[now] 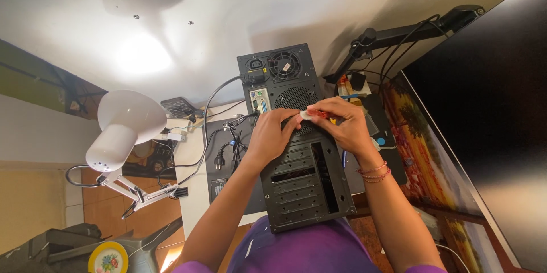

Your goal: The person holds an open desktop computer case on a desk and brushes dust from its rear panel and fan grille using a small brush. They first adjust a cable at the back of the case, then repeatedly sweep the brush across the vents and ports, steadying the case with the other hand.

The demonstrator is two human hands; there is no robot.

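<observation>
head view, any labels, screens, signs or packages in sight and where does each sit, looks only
Sticker: small pale rectangle on the fan hub, top rear of the black computer case.
Label: small grey rectangle on the black mat left of the case, beside the left hand.
Monitor: large dark screen at the right edge, unlit.
Picture mat: orange landscape print below the monitor, near the right hand.

Monitor screen (490,102): large, black, unlit, at right on a black arm. Small white label (287,67): on the rear fan of the black computer case (302,193).
</observation>
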